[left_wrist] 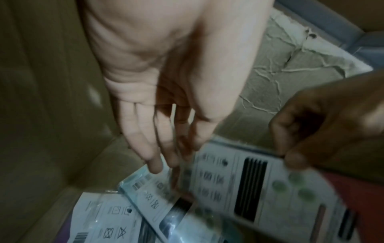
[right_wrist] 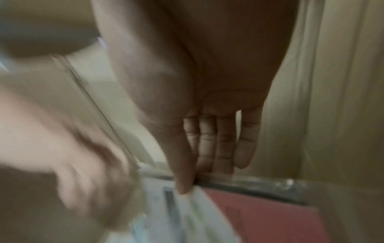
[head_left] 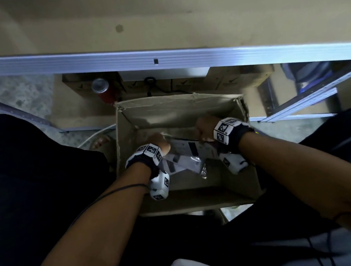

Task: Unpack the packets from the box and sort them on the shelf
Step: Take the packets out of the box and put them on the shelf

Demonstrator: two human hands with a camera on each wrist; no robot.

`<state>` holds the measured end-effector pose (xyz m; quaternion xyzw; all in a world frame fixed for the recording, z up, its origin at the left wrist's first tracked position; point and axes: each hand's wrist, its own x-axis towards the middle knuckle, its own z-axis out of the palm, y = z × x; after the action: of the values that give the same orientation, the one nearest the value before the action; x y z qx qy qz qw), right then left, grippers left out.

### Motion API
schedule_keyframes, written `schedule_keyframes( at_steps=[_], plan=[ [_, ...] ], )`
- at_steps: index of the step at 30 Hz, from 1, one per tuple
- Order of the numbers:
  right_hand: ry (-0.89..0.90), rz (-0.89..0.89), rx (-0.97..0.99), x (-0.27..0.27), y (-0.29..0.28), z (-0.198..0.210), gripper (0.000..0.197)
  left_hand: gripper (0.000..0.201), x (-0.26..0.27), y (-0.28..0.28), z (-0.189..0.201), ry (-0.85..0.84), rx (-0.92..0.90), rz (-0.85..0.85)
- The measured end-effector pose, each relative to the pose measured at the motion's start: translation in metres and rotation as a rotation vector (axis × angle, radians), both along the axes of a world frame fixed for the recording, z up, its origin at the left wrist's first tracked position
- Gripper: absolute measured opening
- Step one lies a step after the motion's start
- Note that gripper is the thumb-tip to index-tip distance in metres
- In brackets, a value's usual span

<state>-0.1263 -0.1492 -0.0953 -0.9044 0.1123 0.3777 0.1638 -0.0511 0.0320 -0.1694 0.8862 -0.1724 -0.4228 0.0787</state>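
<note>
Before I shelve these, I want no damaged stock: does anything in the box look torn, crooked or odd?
The packets lie askew, overlapping at angles rather than stacked. The cardboard box has a ragged far rim and a wrinkled, cracked-looking inner wall. The right hand pinches one packet's edge; no packet looks torn, though blur hides detail.

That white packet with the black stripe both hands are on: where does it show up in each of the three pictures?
Head: white packet mid-frame in the cardboard box, between both hands.
Left wrist: lower right.
Right wrist: bottom centre, blurred.
Shared landmark: the right hand pinching its edge.
</note>
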Motion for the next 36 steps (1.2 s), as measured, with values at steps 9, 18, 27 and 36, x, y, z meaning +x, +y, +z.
schedule_keyframes(
  at_steps=[9, 18, 27, 36],
  plan=[
    [-0.185, 0.019, -0.229, 0.015, -0.006, 0.042, 0.012, 0.035, -0.006, -0.013, -0.036, 0.028, -0.016, -0.114],
    [-0.234, 0.023, -0.245, 0.012, -0.008, 0.059, 0.023, 0.051, 0.023, -0.031, -0.072, -0.063, -0.073, -0.163],
    [-0.231, 0.000, -0.227, 0.014, -0.006, 0.061, 0.017, 0.064, 0.014, -0.022, -0.100, -0.246, 0.055, -0.456],
    [-0.163, -0.049, -0.186, 0.024, -0.006, 0.069, 0.017, 0.041, 0.016, -0.014, -0.094, -0.166, 0.129, -0.546]
  ],
)
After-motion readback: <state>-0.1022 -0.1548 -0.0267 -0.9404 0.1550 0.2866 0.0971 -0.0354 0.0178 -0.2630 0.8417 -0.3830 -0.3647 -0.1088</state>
